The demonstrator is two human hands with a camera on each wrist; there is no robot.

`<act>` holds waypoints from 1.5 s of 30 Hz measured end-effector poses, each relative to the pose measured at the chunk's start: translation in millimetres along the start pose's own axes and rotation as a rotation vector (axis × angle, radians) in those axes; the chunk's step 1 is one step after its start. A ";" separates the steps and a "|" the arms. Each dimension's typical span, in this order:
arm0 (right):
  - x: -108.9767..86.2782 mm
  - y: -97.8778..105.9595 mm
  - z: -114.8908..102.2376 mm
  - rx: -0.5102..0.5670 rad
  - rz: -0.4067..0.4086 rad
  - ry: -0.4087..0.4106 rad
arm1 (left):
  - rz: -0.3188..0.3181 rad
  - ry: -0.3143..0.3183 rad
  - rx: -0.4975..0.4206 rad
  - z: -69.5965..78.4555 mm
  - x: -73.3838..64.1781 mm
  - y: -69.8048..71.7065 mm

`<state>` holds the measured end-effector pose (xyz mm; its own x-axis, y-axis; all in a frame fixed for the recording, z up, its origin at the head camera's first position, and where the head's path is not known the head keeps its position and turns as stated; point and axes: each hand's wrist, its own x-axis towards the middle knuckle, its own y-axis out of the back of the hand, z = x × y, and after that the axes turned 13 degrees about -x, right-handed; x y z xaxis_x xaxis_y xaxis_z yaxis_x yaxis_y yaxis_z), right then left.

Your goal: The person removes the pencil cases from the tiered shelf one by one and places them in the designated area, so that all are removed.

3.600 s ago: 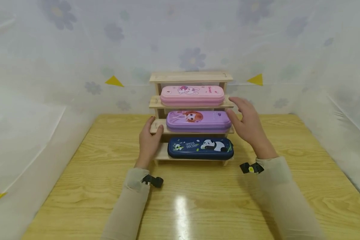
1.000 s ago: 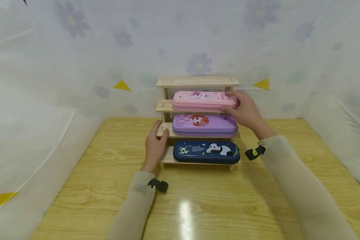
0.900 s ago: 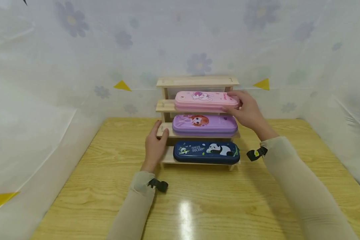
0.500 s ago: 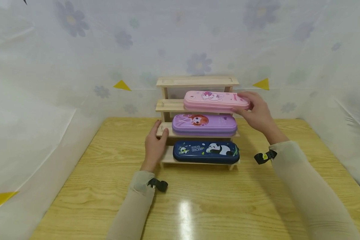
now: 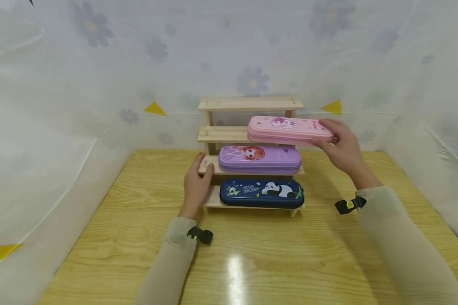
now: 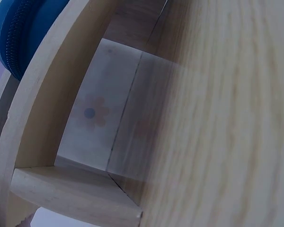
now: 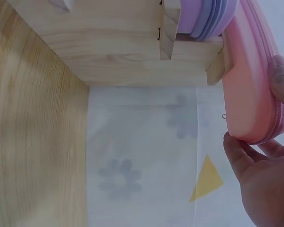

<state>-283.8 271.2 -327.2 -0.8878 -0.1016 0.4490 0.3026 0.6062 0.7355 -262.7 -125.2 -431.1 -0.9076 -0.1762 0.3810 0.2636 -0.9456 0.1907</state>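
A pale wooden stepped rack (image 5: 229, 134) with several steps stands at the back of the table. My right hand (image 5: 341, 146) grips the right end of a pink pencil case (image 5: 286, 128) with a rabbit print. That case juts past the right end of its step. My left hand (image 5: 194, 184) touches the left end of the step below, its index finger and thumb extended. A purple pencil case (image 5: 259, 159) with a girl's picture lies there. On the lowest step sits a dark blue panda pencil case (image 5: 261, 193). In the right wrist view, my thumb and fingers hold the pink case's rounded end.
The top step (image 5: 250, 103) of the rack is bare wood. The wood-grain table (image 5: 168, 267) extends in front and to both sides. A flowered white sheet (image 5: 198, 55) hangs close behind the rack, with yellow triangles (image 5: 332, 107) on it.
The right hand has taken hold of the pink pencil case and slid it to the right along its step, past the end. The left hand has stayed at the rack.
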 end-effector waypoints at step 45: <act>-67.0 54.1 87.7 -0.069 0.141 -0.230 | -0.025 -0.012 -0.036 2.1 -0.8 -0.8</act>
<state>-238.3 380.0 -362.0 -0.8880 0.1666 0.4286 0.4451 0.5455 0.7101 -261.5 -123.7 -429.7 -0.9096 -0.1493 0.3877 0.2290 -0.9588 0.1682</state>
